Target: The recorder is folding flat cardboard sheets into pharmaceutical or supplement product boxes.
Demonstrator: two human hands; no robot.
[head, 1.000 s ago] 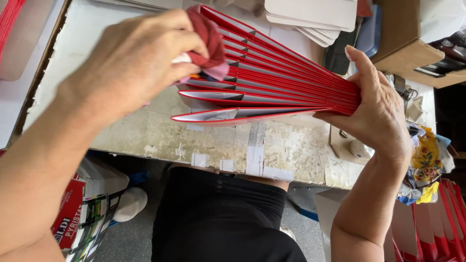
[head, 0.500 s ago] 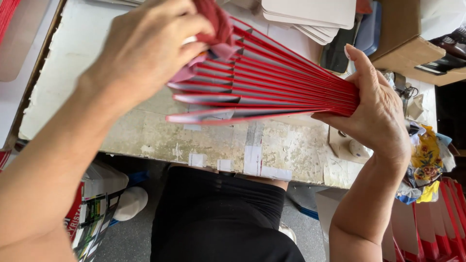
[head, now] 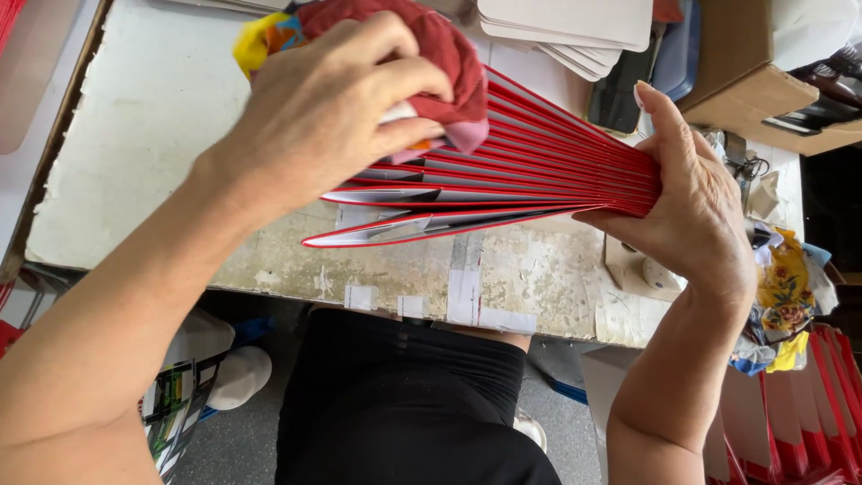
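below the grip lies a worn, pale worktop (head: 135,162) with taped patches. beyond it sits a stack of grey boards (head: 575,22), a cardboard box (head: 745,81) to the right, and colourful rags (head: 786,287) lower right.

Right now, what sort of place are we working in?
Probably a small hand-finishing or packaging workshop. The left hand presses a red cloth on a fanned stack of red-edged cards pinched by the right hand, over a worn, taped worktable, with cardboard boxes behind.

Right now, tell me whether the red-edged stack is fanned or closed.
Fanned: the red-edged sheets spread apart under the left hand and are pinched together in the right hand.
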